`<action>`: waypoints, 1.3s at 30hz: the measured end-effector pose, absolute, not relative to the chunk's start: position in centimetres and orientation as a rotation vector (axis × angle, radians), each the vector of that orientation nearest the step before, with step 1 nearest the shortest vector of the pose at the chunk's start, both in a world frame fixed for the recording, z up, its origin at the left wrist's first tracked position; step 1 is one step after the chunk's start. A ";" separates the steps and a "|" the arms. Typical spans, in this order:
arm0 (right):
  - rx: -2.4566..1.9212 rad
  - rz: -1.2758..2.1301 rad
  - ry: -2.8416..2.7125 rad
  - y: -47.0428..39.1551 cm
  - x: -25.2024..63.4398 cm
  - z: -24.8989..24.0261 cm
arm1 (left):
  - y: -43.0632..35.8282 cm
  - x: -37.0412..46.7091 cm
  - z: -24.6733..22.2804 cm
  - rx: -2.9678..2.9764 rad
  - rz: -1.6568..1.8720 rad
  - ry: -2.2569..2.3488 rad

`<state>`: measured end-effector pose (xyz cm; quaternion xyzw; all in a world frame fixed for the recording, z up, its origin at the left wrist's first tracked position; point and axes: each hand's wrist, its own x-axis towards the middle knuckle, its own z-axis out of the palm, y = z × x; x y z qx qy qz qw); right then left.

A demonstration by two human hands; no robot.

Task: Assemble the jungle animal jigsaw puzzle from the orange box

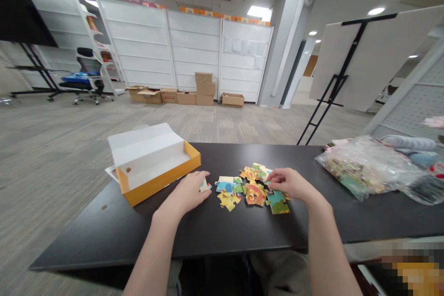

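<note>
The puzzle pieces lie in a loose heap on the black table in front of me, between my two hands, many of them overlapping. On the heap's left side, a piece with a blue animal lies just above a yellow piece; at its near right corner is a green piece. My right hand reaches in from the right, fingers bent and fingertips close together at the heap's edge. My left hand is lowered just left of the heap, fingers gently curled over a pale piece. My own fingers hide the contact, so I cannot tell whether either hand has gripped anything. Beside my left hand stands a yellow box, its white lid tilted up. Well to the right lies a clear plastic bag. Beyond the table, cardboard boxes sit on the floor against white shelves.
</note>
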<state>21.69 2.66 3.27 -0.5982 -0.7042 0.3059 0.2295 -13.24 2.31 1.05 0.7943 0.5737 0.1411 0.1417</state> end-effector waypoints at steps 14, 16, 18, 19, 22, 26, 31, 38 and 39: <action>-1.720 0.424 -2.034 4.3 21.8 1.2 | 2.1 -10.3 1.0 2.392 0.508 1.377; -1.711 0.410 -2.058 4.3 21.6 1.1 | 2.3 -9.8 0.7 2.387 0.474 1.400; -1.692 0.371 -2.075 4.4 21.5 1.0 | 2.5 -9.4 0.6 2.392 0.449 1.435; -1.679 0.354 -2.082 4.4 21.5 1.0 | 2.6 -9.2 0.6 2.395 0.437 1.459; -1.640 0.331 -2.091 4.3 21.4 0.9 | 2.7 -8.7 0.8 2.395 0.401 1.543; -1.633 0.335 -2.053 4.1 21.5 1.3 | 2.6 -8.5 1.0 2.403 0.389 1.582; -1.631 0.294 -1.973 3.9 22.0 1.9 | 2.1 -8.6 1.6 2.412 0.439 1.572; -1.545 0.363 -2.013 3.7 21.7 1.7 | 1.5 -8.7 2.0 2.381 0.433 1.568; -1.518 0.383 -2.023 3.7 21.6 1.7 | 1.5 -8.7 1.9 2.381 0.426 1.569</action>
